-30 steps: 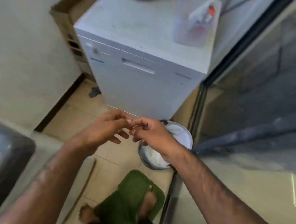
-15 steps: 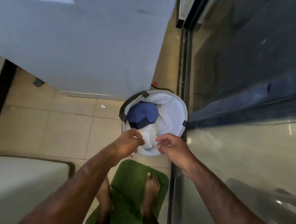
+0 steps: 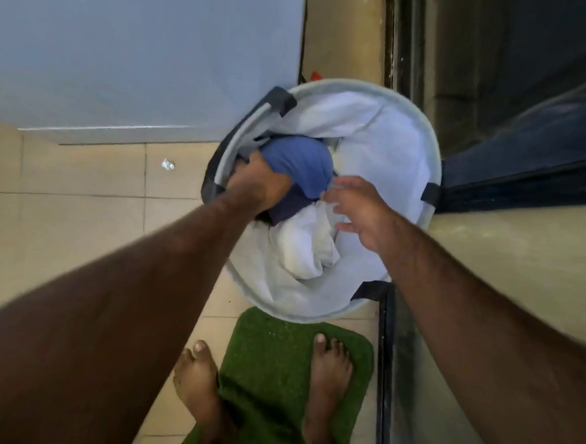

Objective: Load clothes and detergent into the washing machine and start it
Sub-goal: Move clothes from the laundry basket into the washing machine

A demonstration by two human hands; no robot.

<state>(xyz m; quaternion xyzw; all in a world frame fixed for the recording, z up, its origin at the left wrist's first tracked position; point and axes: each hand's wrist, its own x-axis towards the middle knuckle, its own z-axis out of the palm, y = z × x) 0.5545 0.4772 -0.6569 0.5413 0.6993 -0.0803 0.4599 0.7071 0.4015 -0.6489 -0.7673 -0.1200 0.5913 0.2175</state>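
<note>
Left hand [image 3: 260, 185] now lower, fingers [image 3: 254, 161] gripping blue garment [image 3: 300, 161]

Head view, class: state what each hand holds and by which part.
The left hand grips the blue garment by its left edge; the right hand is open, holding nothing.

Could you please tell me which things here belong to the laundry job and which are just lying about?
Job: round pale-grey fabric laundry basket, blue cloth garment, white crumpled cloth.
Lying about: green fuzzy floor mat, small crumpled silvery scrap.
</note>
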